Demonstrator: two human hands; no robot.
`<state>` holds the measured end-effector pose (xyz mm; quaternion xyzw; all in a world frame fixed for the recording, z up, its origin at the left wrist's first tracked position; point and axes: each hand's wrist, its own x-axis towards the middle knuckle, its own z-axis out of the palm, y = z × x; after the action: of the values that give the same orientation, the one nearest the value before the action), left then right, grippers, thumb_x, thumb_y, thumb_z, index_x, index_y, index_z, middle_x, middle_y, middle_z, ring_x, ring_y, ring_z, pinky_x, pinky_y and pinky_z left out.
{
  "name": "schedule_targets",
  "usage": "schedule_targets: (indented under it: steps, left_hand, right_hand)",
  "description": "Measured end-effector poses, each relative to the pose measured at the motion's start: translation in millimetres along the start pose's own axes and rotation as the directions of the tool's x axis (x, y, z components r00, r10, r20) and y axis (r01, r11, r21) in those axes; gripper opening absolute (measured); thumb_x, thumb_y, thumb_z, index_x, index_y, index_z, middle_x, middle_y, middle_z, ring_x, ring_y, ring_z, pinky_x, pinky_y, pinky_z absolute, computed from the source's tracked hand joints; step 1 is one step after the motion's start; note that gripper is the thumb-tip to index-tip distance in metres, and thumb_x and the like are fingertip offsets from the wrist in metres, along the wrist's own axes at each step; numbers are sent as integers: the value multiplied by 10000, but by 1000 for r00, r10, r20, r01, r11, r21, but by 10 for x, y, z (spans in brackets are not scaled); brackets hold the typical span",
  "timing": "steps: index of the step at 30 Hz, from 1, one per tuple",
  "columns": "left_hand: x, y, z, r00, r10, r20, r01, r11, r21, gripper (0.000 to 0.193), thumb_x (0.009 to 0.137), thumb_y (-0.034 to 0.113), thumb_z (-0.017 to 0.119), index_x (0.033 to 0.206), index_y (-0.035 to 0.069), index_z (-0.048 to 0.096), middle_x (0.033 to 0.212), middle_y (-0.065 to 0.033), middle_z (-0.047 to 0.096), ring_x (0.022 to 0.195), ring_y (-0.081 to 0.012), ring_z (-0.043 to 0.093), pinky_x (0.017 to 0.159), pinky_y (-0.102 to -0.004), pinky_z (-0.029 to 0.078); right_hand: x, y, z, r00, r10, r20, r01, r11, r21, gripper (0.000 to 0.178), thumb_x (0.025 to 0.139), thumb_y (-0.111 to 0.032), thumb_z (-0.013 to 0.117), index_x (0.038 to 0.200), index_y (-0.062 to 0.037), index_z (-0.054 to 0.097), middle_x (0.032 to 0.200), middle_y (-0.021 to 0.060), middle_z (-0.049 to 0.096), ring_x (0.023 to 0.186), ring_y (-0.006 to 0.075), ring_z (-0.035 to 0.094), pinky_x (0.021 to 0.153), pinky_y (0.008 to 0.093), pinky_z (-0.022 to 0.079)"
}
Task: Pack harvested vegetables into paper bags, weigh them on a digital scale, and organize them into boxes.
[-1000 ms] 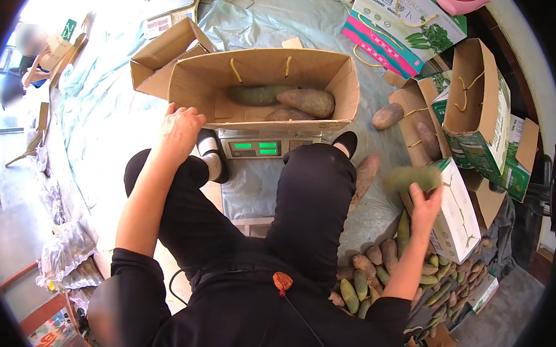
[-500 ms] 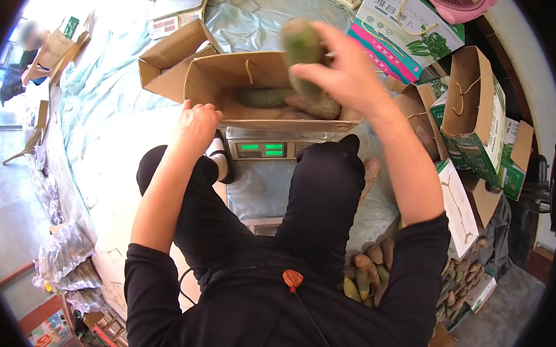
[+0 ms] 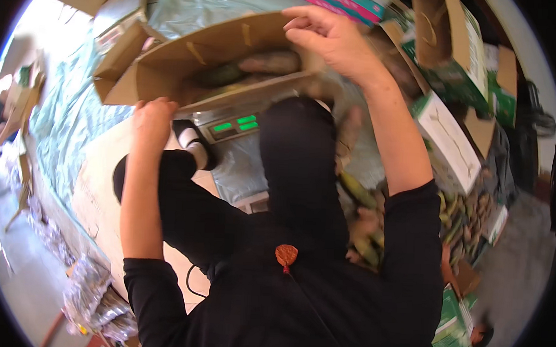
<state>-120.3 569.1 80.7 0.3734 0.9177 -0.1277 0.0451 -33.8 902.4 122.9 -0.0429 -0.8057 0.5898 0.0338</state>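
Note:
A long open cardboard box [image 3: 219,41] with cord handles lies across a digital scale [image 3: 234,128] whose display glows green. Inside the box are muddy green radishes; one brownish radish [image 3: 271,62] lies above a darker green radish [image 3: 222,75]. My left hand [image 3: 155,112] has its fingers closed over the box's near left edge. At the far right corner my right hand [image 3: 332,39] has curled fingers and thumb about the cardboard; no radish is in it. My black-clad knees are on the near side of the scale.
Loose radishes [image 3: 366,238] lie beside my right thigh, with a larger pile [image 3: 467,224] farther right. Several cartons, including a green and white box [image 3: 446,141], stand at the right. A smaller open carton [image 3: 124,55] adjoins the left end. Clear plastic bags [image 3: 95,296] lie lower left.
My right hand has let go of the green radish it held and moved to the box's far right corner. The box now looks slanted, and the whole view has shifted and turned.

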Motion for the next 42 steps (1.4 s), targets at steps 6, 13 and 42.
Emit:
schedule_targets:
  steps: [6, 13, 42]
  left_hand:
    - [24, 78, -95, 1000, 5, -20, -7, 992, -129, 114, 789, 27, 525, 808, 44, 636, 794, -135, 590, 832, -328, 596, 824, -419, 435]
    - [28, 126, -118, 1000, 10, 15, -8, 986, -169, 66, 763, 52, 587, 814, 22, 619, 803, -164, 578, 837, -356, 576, 815, -430, 428]
    - [103, 214, -135, 997, -25, 76, 35, 992, -124, 138, 762, 31, 573, 873, 43, 654, 829, -153, 598, 866, -359, 579, 868, -431, 435]
  right_hand:
    - [-1296, 961, -680, 875, 282, -394, -262, 959, 106, 344, 897, -197, 586, 1206, -48, 566, 990, 30, 649, 871, 97, 588, 713, 226, 447]
    - [-2853, 2678, -328, 646, 550, -529, -615, 786, 65, 373, 799, -203, 668, 1125, -28, 611, 897, 126, 674, 833, 226, 637, 765, 333, 495]
    - [-3755, 3052, 573, 356, 866, -351, -788, 77, -610, 586, 717, -344, 753, 1222, -163, 517, 1287, 44, 492, 1231, 261, 432, 956, 492, 392]
